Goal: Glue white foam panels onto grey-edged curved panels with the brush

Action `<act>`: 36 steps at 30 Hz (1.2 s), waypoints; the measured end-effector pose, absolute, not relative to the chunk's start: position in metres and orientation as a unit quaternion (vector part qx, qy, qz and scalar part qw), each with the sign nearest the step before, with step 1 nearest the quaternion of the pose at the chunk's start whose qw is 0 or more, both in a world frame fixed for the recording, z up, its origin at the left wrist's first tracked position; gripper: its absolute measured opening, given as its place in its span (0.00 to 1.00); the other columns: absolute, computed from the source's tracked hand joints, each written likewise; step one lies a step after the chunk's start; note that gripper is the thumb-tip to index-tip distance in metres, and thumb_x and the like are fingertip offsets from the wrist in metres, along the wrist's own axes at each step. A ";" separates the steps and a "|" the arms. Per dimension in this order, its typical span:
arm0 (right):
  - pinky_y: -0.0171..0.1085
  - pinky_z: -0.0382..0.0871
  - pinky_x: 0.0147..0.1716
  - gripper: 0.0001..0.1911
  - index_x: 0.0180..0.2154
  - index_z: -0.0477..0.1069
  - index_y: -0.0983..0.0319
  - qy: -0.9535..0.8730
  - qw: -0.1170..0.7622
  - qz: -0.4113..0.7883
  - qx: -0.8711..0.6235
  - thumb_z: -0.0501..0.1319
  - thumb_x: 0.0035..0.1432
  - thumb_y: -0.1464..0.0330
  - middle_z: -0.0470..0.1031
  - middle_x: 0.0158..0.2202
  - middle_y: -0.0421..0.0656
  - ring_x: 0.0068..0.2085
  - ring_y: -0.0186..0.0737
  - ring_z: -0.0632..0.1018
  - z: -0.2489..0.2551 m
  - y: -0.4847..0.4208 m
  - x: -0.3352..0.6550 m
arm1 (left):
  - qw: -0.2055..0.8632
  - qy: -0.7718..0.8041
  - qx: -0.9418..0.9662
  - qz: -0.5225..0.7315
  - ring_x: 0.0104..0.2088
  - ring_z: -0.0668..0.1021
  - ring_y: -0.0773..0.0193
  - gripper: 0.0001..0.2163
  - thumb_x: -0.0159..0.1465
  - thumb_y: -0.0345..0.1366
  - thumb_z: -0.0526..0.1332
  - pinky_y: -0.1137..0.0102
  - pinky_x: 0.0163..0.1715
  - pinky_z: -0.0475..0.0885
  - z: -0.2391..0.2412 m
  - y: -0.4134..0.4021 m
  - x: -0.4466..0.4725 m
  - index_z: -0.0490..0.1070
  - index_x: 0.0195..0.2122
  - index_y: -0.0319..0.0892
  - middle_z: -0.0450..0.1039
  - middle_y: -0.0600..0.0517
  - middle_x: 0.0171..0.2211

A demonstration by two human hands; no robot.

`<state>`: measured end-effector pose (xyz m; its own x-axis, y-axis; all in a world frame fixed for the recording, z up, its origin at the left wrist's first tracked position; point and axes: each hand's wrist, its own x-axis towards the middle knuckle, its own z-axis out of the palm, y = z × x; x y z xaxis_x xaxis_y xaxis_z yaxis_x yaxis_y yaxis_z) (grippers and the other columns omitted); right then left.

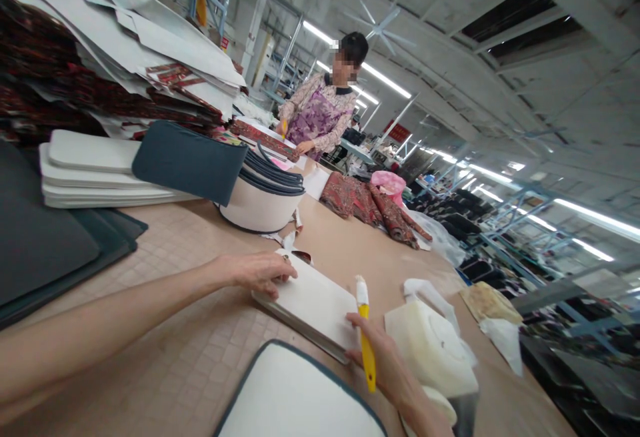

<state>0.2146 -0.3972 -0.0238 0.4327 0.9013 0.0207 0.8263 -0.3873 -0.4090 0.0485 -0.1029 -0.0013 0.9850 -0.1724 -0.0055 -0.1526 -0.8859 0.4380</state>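
My left hand (pixel 263 271) rests with curled fingers on the near-left end of a flat white board (pixel 313 303) lying on the brown worktable (pixel 165 350). My right hand (pixel 383 357) grips a yellow-handled brush (pixel 366 337), its white bristles pointing up at the board's far edge, while its fingers also touch the board's right end. A white panel with a dark rim (pixel 295 397) lies just in front of me.
Stacked white pads (pixel 95 170), a dark cushion piece (pixel 190 160) and dark foam sheets (pixel 50 243) lie at the left. A white tub of dark strips (pixel 263 200) stands behind. A white glue container (pixel 430 350) sits at the right. Another person (pixel 320 117) works at the far end beside red patterned fabric (pixel 370 207).
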 end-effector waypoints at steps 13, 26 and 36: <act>0.36 0.67 0.33 0.15 0.44 0.69 0.61 -0.483 0.293 0.157 -0.810 0.58 0.53 0.66 0.75 0.29 0.41 0.30 0.39 0.76 -0.008 -0.388 0.217 | 0.207 -0.071 0.976 -0.012 0.36 0.72 0.59 0.17 0.52 0.31 0.67 0.72 0.34 0.64 -0.001 -0.107 0.047 0.68 0.43 0.41 0.71 0.50 0.35; 0.34 0.66 0.28 0.15 0.42 0.69 0.63 -0.474 0.318 0.104 -0.814 0.57 0.53 0.63 0.72 0.25 0.39 0.26 0.36 0.73 -0.004 -0.379 0.217 | 0.206 -0.053 0.977 0.012 0.37 0.73 0.56 0.19 0.52 0.40 0.66 0.70 0.35 0.66 -0.003 -0.113 0.046 0.68 0.44 0.40 0.72 0.48 0.37; 0.39 0.67 0.39 0.22 0.49 0.64 0.62 -0.459 0.340 0.009 -0.821 0.59 0.51 0.65 0.74 0.40 0.46 0.37 0.41 0.76 -0.012 -0.377 0.223 | 0.270 0.027 0.959 0.087 0.39 0.70 0.59 0.17 0.49 0.23 0.55 0.70 0.40 0.64 -0.023 -0.118 0.045 0.63 0.41 0.40 0.67 0.48 0.38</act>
